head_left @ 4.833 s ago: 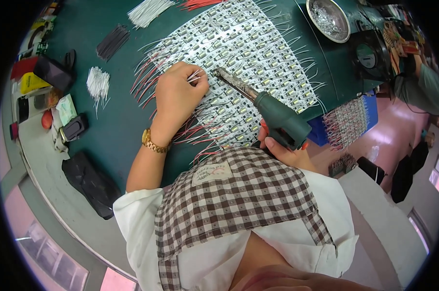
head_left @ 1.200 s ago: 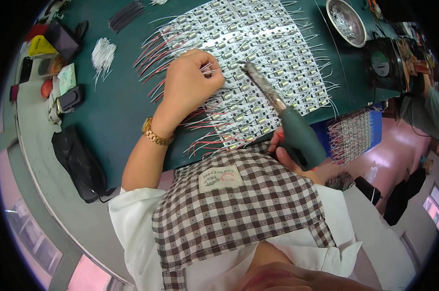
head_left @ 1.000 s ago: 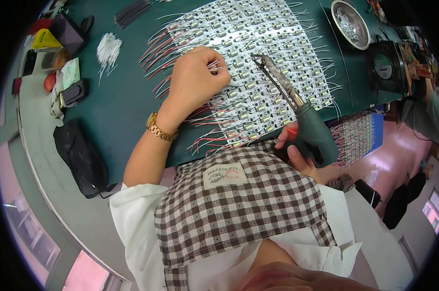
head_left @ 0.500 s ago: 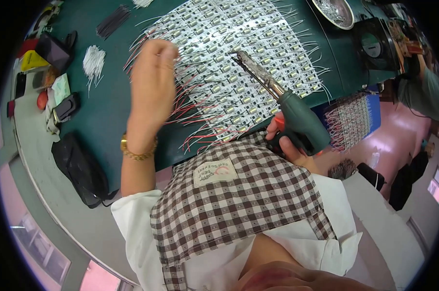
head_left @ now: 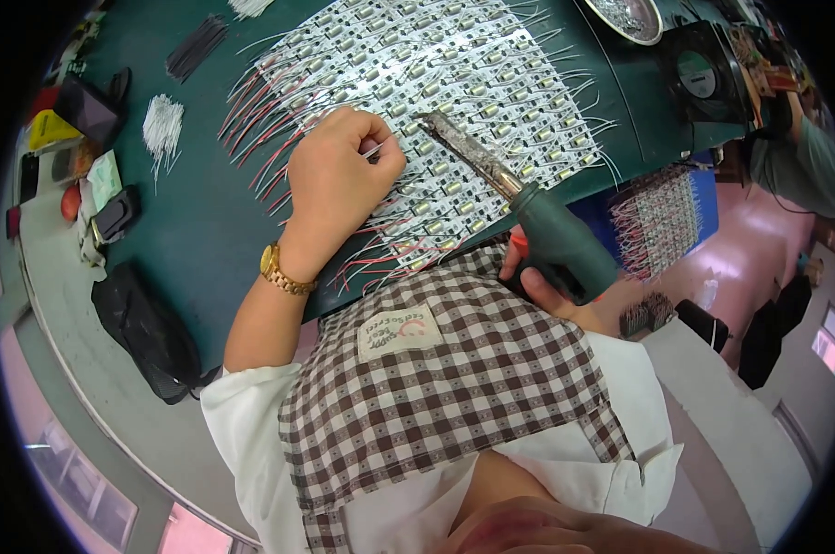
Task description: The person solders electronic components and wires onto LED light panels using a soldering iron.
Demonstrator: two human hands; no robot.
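Note:
My left hand [head_left: 343, 175] is closed in a pinch over the left part of a sheet of small white circuit boards [head_left: 436, 46]. A thin pale wire [head_left: 372, 149] shows between its thumb and forefinger, though most of it is hidden. Rows of gold-coloured parts cover the boards, with red and white wires sticking out at the sides. My right hand [head_left: 531, 277] grips a soldering gun [head_left: 565, 242] by its dark green handle, near the table's front edge. The gun's blackened metal tip points up and left above the boards, close to my left hand.
On the green table [head_left: 223, 231] lie a bundle of white wires [head_left: 162, 127] and a bundle of black wires [head_left: 196, 48]. A metal bowl [head_left: 628, 20] and a black fan [head_left: 697, 74] stand at the back right. More wired boards [head_left: 655, 222] lie on a blue surface, lower right.
My left hand has moved right and slightly nearer, turning so its pinch comes close to the gun's tip. The gun has shifted slightly left, while the whole view has tilted a little.

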